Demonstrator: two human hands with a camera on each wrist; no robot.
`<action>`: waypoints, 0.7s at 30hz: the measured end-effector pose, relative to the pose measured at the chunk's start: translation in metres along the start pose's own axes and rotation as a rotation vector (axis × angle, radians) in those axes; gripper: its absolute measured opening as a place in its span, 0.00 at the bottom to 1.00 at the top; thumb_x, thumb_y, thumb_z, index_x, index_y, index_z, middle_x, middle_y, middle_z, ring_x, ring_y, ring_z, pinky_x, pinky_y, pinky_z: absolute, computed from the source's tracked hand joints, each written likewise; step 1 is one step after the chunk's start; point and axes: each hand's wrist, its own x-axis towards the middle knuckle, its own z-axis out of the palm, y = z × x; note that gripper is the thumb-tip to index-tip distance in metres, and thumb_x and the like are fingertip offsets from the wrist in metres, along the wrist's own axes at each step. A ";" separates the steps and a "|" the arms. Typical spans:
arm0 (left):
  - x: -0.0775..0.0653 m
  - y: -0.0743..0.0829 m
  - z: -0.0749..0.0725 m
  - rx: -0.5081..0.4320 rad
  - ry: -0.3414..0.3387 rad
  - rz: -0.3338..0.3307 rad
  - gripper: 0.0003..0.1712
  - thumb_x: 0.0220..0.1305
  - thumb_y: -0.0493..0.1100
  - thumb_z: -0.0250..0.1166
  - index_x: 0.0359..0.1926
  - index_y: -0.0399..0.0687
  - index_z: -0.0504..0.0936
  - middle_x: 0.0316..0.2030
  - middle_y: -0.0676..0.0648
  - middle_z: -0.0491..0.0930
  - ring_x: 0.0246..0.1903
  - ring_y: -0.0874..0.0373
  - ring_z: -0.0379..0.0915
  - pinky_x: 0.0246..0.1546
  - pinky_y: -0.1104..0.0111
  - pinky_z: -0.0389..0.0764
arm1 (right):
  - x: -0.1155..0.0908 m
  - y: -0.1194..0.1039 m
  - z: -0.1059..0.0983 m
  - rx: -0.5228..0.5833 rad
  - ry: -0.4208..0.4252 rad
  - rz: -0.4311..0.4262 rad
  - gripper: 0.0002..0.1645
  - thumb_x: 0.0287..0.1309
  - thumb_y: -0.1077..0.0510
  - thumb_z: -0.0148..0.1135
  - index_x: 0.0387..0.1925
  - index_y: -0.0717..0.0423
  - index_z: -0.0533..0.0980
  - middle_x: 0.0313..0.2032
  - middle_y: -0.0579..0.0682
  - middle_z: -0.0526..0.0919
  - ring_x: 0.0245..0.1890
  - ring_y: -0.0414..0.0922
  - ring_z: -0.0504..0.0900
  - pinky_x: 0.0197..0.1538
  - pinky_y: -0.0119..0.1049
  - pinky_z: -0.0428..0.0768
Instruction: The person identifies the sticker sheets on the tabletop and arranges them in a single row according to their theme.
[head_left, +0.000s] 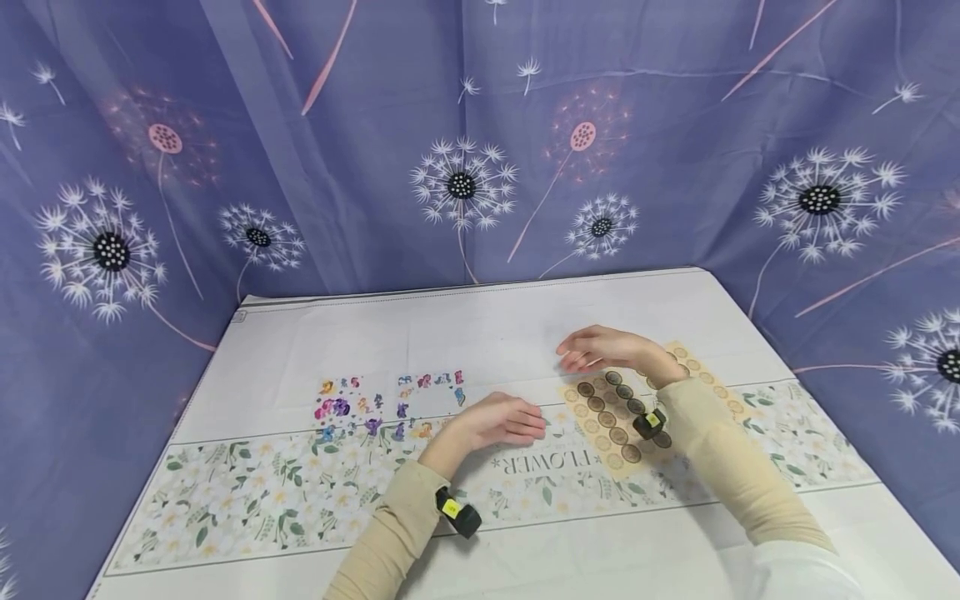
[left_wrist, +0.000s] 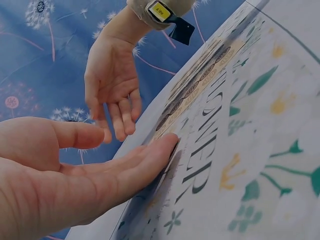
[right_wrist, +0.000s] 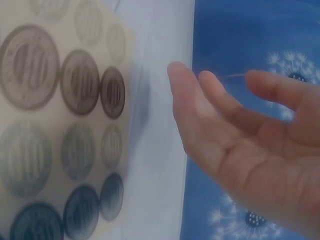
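Observation:
My left hand (head_left: 501,421) hovers low over the table runner with fingers extended, holding nothing. Beyond its fingertips, to the right, lies a beige sheet (head_left: 592,427) printed with rows of round, coin-like pictures, some dark and some pale. My right hand (head_left: 603,346) is raised above that sheet's far left corner, its fingers relaxed and bare. In the left wrist view the right palm (left_wrist: 115,75) faces my left hand (left_wrist: 100,185) across a gap. The right wrist view has the coin-print sheet (right_wrist: 80,82) beside the loosely bent fingers (right_wrist: 187,100); my right forearm covers part of the sheet.
Left of my left hand lie two groups of small colourful pony pictures, one group (head_left: 341,407) further left and the other (head_left: 424,381) nearer the hand. A floral printed band (head_left: 262,500) with the word FLOWER crosses the white tabletop (head_left: 480,329). Dandelion-patterned curtains (head_left: 360,192) enclose the table.

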 end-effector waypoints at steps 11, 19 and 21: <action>0.004 0.000 0.008 -0.017 -0.020 -0.016 0.23 0.70 0.36 0.49 0.59 0.24 0.70 0.55 0.28 0.76 0.55 0.39 0.76 0.59 0.56 0.80 | -0.014 0.013 -0.015 0.001 0.012 0.054 0.27 0.74 0.57 0.36 0.62 0.74 0.62 0.53 0.67 0.78 0.51 0.52 0.82 0.62 0.49 0.79; 0.008 -0.001 0.021 -0.042 0.003 -0.020 0.22 0.69 0.35 0.48 0.59 0.23 0.69 0.55 0.27 0.75 0.57 0.37 0.74 0.61 0.55 0.77 | -0.026 0.017 -0.021 -0.021 0.040 0.100 0.27 0.74 0.56 0.37 0.62 0.75 0.63 0.53 0.67 0.78 0.48 0.49 0.83 0.56 0.45 0.82; 0.010 -0.001 0.024 -0.058 0.011 -0.013 0.22 0.70 0.35 0.48 0.60 0.23 0.69 0.56 0.27 0.75 0.58 0.37 0.74 0.62 0.55 0.77 | -0.029 0.017 -0.021 -0.033 0.054 0.115 0.27 0.74 0.55 0.38 0.61 0.75 0.64 0.52 0.66 0.79 0.47 0.48 0.83 0.55 0.44 0.83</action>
